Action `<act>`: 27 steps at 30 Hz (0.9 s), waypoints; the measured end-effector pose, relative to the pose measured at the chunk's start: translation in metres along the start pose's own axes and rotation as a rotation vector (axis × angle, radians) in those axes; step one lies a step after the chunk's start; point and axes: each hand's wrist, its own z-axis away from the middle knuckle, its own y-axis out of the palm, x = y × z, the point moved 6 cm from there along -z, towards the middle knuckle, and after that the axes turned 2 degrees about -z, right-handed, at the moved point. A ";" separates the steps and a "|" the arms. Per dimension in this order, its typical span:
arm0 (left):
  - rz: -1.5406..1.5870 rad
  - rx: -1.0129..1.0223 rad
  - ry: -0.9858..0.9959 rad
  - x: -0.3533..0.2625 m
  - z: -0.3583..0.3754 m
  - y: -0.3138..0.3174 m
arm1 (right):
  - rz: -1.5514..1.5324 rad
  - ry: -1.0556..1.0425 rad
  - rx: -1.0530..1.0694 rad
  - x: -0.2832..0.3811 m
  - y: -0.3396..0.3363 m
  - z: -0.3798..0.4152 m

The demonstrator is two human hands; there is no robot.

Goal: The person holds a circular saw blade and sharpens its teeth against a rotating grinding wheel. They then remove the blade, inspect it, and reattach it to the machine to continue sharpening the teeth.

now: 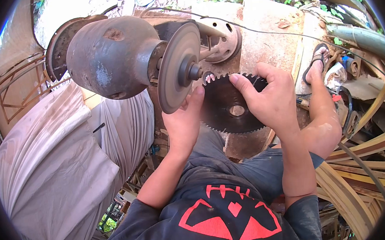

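A dark circular saw blade with a toothed rim and a round centre hole is held up in front of my body. My right hand grips its upper right edge, thumb across the face near the teeth and index finger bent at the rim. At the blade's left edge is my left hand, thumb raised along the rim and its other fingers partly hidden. Just above that hand stands a grinding wheel, mounted on the shaft of a worn grey motor. The blade's upper left teeth are close to the wheel.
A pale draped cloth hangs at the left. Curved wooden strips are piled at the lower right. A thin cable runs across the back, above a rusty wheel-shaped metal base. My sandalled foot rests at the right.
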 end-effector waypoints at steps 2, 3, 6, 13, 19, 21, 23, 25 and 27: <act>0.012 0.005 -0.003 0.002 -0.001 0.000 | 0.014 -0.021 -0.005 0.002 0.000 0.000; 0.018 0.008 -0.008 0.003 -0.001 0.000 | 0.010 -0.022 -0.002 0.002 0.000 0.001; 0.034 0.021 -0.032 0.006 0.000 0.000 | -0.005 -0.029 0.002 0.003 0.000 0.002; 0.008 0.047 -0.018 0.005 -0.001 -0.001 | -0.082 -0.068 -0.054 0.005 -0.001 0.001; 0.053 0.065 0.051 0.002 -0.003 -0.005 | -0.116 -0.129 -0.083 0.015 -0.004 0.000; 0.061 0.074 0.055 0.003 -0.004 -0.005 | -0.089 -0.165 -0.102 0.019 -0.005 0.001; 0.079 0.079 0.073 0.000 -0.004 -0.004 | -0.061 -0.187 -0.123 0.022 -0.005 0.004; 0.099 0.081 0.049 -0.002 -0.002 -0.003 | -0.050 -0.199 -0.140 0.023 -0.005 0.005; 0.115 0.090 0.036 0.000 -0.002 -0.003 | -0.040 -0.227 -0.167 0.025 -0.005 0.007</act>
